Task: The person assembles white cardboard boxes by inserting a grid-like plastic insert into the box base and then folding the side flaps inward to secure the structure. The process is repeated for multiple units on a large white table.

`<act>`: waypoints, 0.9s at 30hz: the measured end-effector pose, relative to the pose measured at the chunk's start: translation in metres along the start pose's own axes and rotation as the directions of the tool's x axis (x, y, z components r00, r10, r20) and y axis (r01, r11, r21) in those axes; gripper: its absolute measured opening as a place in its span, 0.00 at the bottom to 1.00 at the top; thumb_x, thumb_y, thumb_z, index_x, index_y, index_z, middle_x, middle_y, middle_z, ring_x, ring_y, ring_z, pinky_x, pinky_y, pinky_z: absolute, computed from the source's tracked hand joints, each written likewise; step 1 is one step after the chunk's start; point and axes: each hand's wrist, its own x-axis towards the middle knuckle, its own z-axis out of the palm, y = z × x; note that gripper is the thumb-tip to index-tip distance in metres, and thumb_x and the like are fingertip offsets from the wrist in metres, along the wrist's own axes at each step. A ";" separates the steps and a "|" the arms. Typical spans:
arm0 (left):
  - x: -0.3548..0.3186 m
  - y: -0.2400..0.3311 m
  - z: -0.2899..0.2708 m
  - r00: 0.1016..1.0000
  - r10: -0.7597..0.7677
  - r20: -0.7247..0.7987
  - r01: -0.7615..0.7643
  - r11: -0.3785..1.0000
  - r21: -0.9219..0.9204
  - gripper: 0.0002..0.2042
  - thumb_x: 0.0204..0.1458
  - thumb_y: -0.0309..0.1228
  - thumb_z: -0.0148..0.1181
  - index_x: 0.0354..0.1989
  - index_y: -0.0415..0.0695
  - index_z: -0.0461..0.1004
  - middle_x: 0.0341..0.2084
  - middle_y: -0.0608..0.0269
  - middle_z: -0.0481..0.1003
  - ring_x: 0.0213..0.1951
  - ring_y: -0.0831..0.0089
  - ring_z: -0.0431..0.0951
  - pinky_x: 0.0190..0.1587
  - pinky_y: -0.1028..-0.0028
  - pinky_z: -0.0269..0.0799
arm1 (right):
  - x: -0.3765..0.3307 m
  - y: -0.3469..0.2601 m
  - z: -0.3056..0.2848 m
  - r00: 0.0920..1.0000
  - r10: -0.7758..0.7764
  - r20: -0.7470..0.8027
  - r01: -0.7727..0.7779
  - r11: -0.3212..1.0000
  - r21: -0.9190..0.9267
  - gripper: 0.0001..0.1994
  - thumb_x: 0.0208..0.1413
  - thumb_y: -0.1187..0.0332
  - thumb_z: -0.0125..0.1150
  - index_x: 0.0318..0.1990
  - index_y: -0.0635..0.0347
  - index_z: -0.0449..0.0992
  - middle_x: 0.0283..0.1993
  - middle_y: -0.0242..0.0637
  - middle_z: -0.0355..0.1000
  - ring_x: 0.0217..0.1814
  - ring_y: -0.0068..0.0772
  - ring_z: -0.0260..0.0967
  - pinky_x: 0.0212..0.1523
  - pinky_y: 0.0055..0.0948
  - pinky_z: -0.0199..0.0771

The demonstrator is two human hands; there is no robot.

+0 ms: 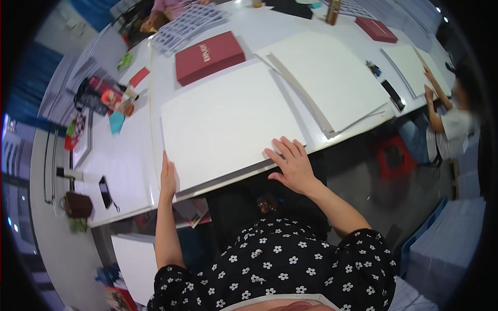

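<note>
A large white sheet or board lies on the table in front of me, its near edge close to the table's front edge. Along its lower left side rests my left hand, fingers stretched out against the edge and not gripping. My right hand lies spread on the near right corner, fingertips on the white surface. Just beyond the board sits a dark red box with light lettering on its lid. To the right is a stack of white boards, with a greyish strip along its left side.
White grid trays stand at the far left. Bottles and a phone lie on the left side table. At the right, a co-worker handles white boards, near a red stool. Another red box sits far right.
</note>
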 end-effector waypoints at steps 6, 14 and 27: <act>0.004 0.000 -0.003 0.999 0.012 0.033 -0.015 0.994 0.105 0.27 0.70 0.33 0.35 0.74 0.35 0.44 0.75 0.49 0.46 0.75 0.60 0.44 0.75 0.69 0.38 | 0.028 0.042 0.000 0.969 0.138 -0.203 -0.178 0.964 -0.197 0.31 0.55 0.45 0.62 0.58 0.60 0.72 0.63 0.57 0.64 0.67 0.53 0.60 0.65 0.52 0.56; 0.004 0.000 -0.010 0.999 -0.005 0.053 -0.005 0.982 0.191 0.27 0.70 0.34 0.34 0.74 0.35 0.42 0.74 0.47 0.46 0.75 0.57 0.45 0.74 0.68 0.41 | 0.116 0.099 0.025 0.965 0.250 -0.083 -0.257 0.962 -0.089 0.28 0.59 0.43 0.57 0.52 0.60 0.73 0.51 0.50 0.69 0.55 0.48 0.67 0.53 0.46 0.60; -0.001 0.028 -0.008 0.997 -0.044 0.056 0.028 0.965 0.259 0.28 0.69 0.32 0.34 0.75 0.38 0.41 0.73 0.44 0.49 0.73 0.51 0.52 0.73 0.65 0.48 | 0.244 0.155 0.068 0.931 0.364 -0.025 -0.364 0.926 -0.102 0.26 0.63 0.43 0.53 0.51 0.58 0.73 0.50 0.45 0.72 0.56 0.47 0.69 0.56 0.49 0.63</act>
